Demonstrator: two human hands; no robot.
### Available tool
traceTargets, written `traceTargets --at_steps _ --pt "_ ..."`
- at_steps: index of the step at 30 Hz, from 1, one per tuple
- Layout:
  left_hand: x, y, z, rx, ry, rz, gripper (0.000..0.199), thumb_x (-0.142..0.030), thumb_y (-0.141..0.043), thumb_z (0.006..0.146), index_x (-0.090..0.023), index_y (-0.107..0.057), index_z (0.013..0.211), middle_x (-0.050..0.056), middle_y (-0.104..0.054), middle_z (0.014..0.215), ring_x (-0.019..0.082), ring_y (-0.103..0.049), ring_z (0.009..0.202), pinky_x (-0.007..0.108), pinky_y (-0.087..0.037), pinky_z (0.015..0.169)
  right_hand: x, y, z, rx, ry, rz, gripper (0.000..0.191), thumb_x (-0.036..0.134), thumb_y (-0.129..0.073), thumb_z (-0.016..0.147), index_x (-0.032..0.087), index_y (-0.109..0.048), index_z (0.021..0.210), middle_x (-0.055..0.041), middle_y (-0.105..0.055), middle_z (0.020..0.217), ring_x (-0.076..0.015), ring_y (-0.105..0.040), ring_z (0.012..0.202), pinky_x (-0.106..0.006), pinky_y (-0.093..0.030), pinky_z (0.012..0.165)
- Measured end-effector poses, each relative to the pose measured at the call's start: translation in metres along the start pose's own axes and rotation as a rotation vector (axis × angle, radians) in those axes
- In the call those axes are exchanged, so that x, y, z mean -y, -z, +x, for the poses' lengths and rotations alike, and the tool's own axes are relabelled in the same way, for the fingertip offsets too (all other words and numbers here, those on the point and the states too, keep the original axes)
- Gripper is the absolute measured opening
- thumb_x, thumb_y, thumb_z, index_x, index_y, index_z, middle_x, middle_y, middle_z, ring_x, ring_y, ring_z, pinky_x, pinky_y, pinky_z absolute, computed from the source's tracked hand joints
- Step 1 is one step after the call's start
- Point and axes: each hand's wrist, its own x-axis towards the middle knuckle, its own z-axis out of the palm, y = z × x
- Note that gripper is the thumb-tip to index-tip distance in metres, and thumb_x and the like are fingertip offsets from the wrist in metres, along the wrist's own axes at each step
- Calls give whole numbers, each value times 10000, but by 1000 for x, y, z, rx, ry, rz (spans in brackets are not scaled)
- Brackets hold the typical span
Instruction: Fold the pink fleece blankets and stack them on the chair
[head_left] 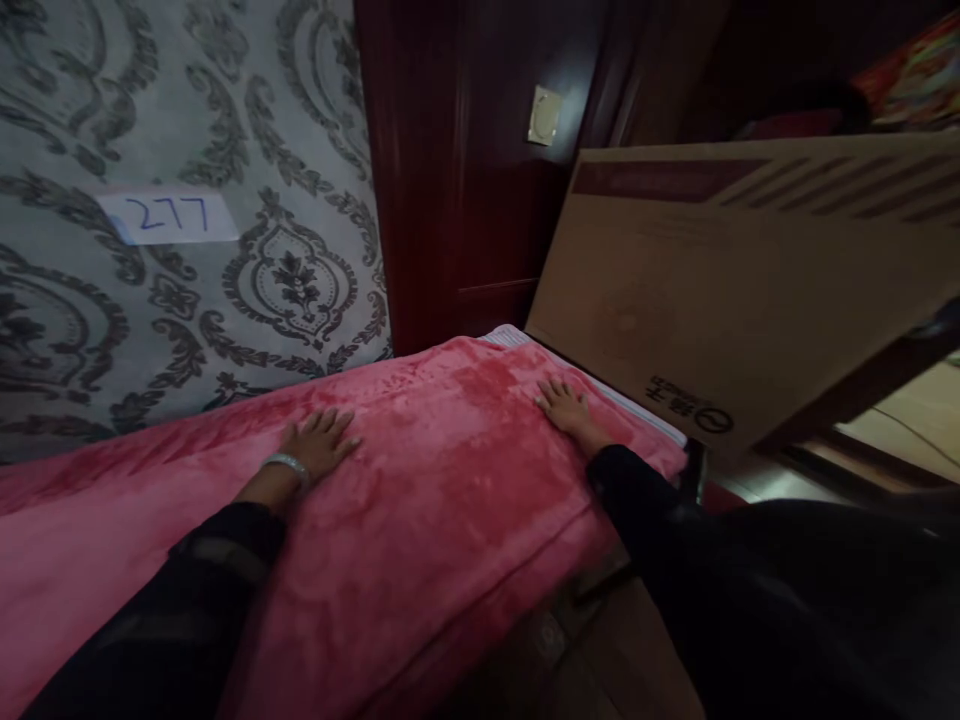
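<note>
We observe a pink blanket (457, 500) extending from the left edge of the frame across the centre to the right of centre, its surface lightly rumpled with darker red patches. The left hand (318, 446) lies palm down on it, left of centre; we find its fingers extended and spread, gripping nothing. A pale bracelet (287, 463) circles that wrist. The right hand (565, 408) lies on the blanket right of centre, near its far right end, fingers likewise spread and grasping nothing. Both arms are in dark sleeves, entering from the lower left and lower right.

We note a white striped fabric (507, 336) showing along the blanket's far right edge. A cardboard box (735, 280) stands tilted in the upper right, beyond that edge; whether the two touch, we cannot tell. Patterned grey wallpaper (296, 275) occupies the upper left, bearing a paper label (176, 216) handwritten "277". At top centre we record a dark red panel (420, 180) and a pale wall plate (544, 115).
</note>
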Motion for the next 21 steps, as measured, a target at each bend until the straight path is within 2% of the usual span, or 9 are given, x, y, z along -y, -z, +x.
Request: traceTargets --at_steps 3,6,9,12,16,21 --pt "-25 -2 -39 112 -26 47 523 -380 -390 962 -257 -566 1439 134 -519 1522 313 -416 1449 571 -347 1137 -40 1 -38 -71 -152 0 544 457 -310 1049 243 -400 1540 -137 -338 1636 -331 -306 1496 -580 -291 1161" --pt "-51 -11 -94 191 -165 50 575 -454 -395 975 -270 -478 1514 118 -451 1574 328 -371 1483 593 -338 1158 -80 7 -64 -92 -233 22 512 420 -332 1040 184 -473 1472 -202 -512 1489 -343 -486 1365 -530 -409 1073" --pt "-75 -23 -147 150 -283 -2 578 -508 -423 984 -310 -455 1526 87 -422 1591 316 -393 1473 552 -358 1172 -103 15 -73 -101 -290 47 489 392 -389 1017 126 -538 1398 -250 -605 1336 -367 -552 1279 -496 -460 1004" --pt "-94 -35 -185 57 -318 -20 582 -495 -457 982 -324 -431 1538 78 -415 1595 300 -419 1460 514 -382 1173 -110 17 -73 -113 -324 76 448 340 -432 993 66 -608 1301 -295 -614 1269 -380 -570 1247 -481 -470 979" --pt "-110 -53 -205 -64 -261 8 576 -397 -456 980 -300 -420 1547 90 -431 1587 305 -426 1454 537 -381 1168 -111 13 -76 -161 -341 130 449 255 -460 949 7 -587 1301 -317 -618 1231 -383 -590 1196 -476 -482 949" --pt "-120 -65 -207 -180 -212 53 547 -321 -431 973 -258 -479 1515 93 -488 1548 311 -437 1446 536 -386 1155 -111 20 -71 -250 -320 196 421 212 -440 937 34 -598 1284 -294 -594 1297 -374 -554 1234 -458 -466 978"
